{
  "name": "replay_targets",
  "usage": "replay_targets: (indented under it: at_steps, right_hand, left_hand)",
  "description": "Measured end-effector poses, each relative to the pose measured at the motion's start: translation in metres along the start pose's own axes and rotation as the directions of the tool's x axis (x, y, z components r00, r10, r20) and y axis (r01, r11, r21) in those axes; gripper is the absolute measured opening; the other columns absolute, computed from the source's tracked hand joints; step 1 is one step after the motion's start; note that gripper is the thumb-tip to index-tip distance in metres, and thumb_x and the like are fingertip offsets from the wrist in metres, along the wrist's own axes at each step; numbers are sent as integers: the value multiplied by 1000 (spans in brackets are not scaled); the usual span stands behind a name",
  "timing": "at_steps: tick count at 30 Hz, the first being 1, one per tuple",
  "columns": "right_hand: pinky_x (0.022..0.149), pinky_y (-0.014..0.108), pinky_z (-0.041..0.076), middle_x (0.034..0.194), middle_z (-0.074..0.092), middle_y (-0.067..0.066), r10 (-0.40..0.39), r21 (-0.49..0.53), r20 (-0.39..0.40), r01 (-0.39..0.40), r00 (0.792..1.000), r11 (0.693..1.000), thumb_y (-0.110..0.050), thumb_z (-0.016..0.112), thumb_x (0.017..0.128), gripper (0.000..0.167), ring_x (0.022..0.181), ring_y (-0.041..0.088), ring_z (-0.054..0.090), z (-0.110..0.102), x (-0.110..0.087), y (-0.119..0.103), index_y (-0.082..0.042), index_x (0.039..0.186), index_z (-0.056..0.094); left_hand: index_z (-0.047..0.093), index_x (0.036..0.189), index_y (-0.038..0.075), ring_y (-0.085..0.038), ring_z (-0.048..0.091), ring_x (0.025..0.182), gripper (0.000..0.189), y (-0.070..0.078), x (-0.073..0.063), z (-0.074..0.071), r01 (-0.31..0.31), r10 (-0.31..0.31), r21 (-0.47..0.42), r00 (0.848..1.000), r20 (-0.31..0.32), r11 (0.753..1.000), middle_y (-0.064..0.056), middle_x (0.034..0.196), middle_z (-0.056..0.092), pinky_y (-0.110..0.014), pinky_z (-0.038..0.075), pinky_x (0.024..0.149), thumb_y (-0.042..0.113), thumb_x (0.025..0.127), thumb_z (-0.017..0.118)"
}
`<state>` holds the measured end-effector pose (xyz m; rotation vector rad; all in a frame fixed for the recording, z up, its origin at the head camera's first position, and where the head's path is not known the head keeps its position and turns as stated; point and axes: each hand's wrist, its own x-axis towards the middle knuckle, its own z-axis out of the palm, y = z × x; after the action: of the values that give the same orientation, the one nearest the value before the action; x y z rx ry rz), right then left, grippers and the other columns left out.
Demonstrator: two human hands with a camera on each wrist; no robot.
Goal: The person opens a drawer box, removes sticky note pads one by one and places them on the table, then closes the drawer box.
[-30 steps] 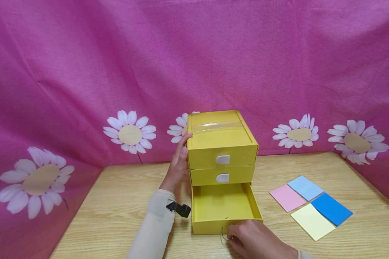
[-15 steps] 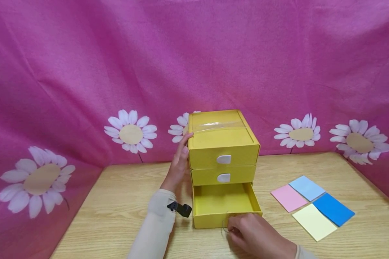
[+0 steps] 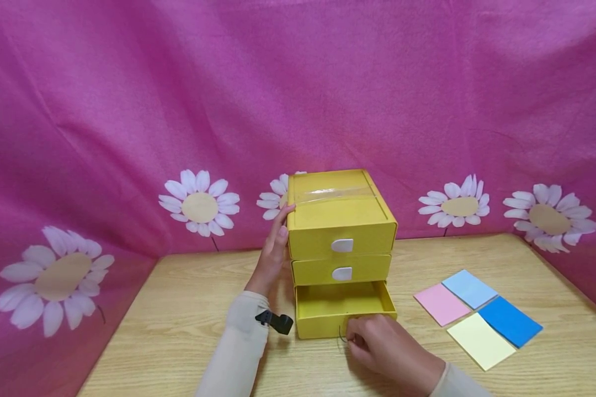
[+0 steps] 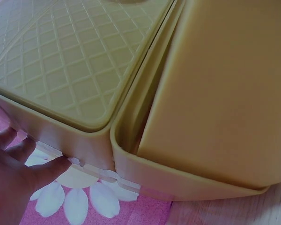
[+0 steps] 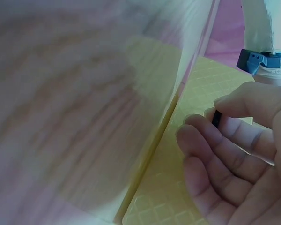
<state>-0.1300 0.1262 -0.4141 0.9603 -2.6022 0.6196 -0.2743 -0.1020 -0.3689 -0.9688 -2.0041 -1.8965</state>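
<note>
A yellow three-drawer box [image 3: 341,209] stands on the table, its bottom drawer [image 3: 323,326] partly pulled out with no contents visible inside. My left hand [image 3: 273,253] lies along the box's left side, a fingertip at the top edge. In the left wrist view, fairly straight fingers [image 4: 49,171] touch that side. At the drawer's front, my right hand [image 3: 379,342] has curled fingers. It pinches a small black piece [image 5: 216,118] between thumb and forefinger, seen in the right wrist view. A thin dark loop of cord [image 3: 341,334] shows beside that hand, against the drawer front.
To the right lie pink [image 3: 441,304], light blue [image 3: 469,288], dark blue [image 3: 511,321] and pale yellow [image 3: 482,341] note pads. White tabs [image 3: 342,245] mark the upper two drawers. Behind the wooden table [image 3: 179,320] hangs a pink flowered cloth [image 3: 298,99].
The bottom drawer has slid farther into the box, and my right hand has moved away from me with it. My left hand has stayed on the box's side.
</note>
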Motion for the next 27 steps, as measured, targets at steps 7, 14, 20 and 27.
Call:
replay_targets:
  at_steps: [7, 14, 20, 27]
  right_hand:
    - [52, 16, 36, 63, 42, -21, 5, 0, 0, -5, 1000, 1000, -8, 66, 75, 23, 58, -3, 40, 3, 7, 6, -26, 68, 54]
    - [52, 17, 37, 63, 43, -20, 48, 41, 40, -50, 998, 998, -8, 65, 77, 23, 58, -2, 40, 2, 12, 11, -26, 68, 54]
    - [50, 17, 35, 60, 41, -19, 59, 35, 61, -61, 996, 998, -9, 64, 75, 20, 56, -2, 39, 3, 18, 15, -25, 69, 54]
    - [49, 17, 36, 60, 43, -20, 59, 42, 54, -61, 997, 997, -9, 64, 74, 18, 55, -4, 41, 4, 24, 19, -25, 69, 57]
  left_hand:
    - [28, 150, 19, -19, 20, 143, 50, 1, 0, 0, -8, 8, -38, 1000, 7, 999, 1, 160, 15, -46, 17, 114, 28, 101, 27]
    - [29, 150, 20, -17, 20, 143, 50, 1, 0, 0, -10, 10, -20, 1000, 2, 1000, 3, 159, 17, -45, 17, 114, 31, 101, 28]
    - [30, 150, 24, -17, 20, 143, 51, 1, -1, 1, -4, 4, 2, 1000, -6, 1000, 5, 159, 17, -48, 17, 114, 36, 100, 29]
    - [28, 151, 19, -19, 19, 143, 50, 3, 0, 1, 18, -18, -24, 1000, 3, 1000, 0, 160, 14, -47, 16, 114, 26, 101, 26]
